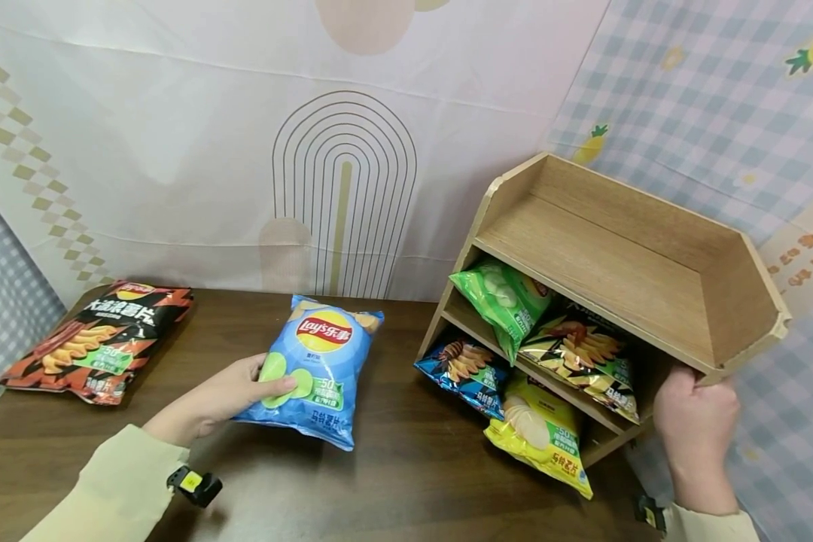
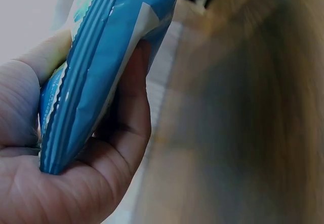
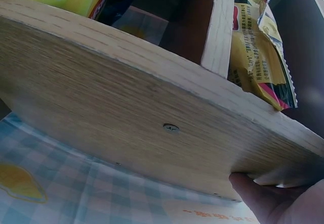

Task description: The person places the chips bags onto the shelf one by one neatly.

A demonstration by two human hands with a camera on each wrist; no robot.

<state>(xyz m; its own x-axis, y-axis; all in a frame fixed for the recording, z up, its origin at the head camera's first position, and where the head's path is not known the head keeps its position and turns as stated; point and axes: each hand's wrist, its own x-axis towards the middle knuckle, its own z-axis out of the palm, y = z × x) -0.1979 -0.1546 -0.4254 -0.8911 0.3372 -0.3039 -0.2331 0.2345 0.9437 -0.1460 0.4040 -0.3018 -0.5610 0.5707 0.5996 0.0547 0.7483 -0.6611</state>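
My left hand point(image 1: 226, 395) grips a blue bag of potato chips point(image 1: 321, 361) by its left side, thumb on the front and fingers behind. In the left wrist view the crimped end of that bag point(image 2: 83, 77) sits between thumb and fingers. The bag appears held above the brown table. My right hand point(image 1: 696, 429) holds the right side of a small wooden shelf point(image 1: 616, 241), just under its top board; the thumb point(image 3: 258, 196) lies against the side panel in the right wrist view. Other fingers of this hand are hidden there.
On the shelf's upper level lie a green chip bag point(image 1: 504, 297) and a black-and-yellow one point(image 1: 583, 354). Below are a dark blue bag point(image 1: 464, 373) and a yellow bag point(image 1: 542, 433), jutting out. A black-and-orange bag point(image 1: 105, 339) lies at the table's left. Patterned cloth point(image 1: 196, 135) hangs behind.
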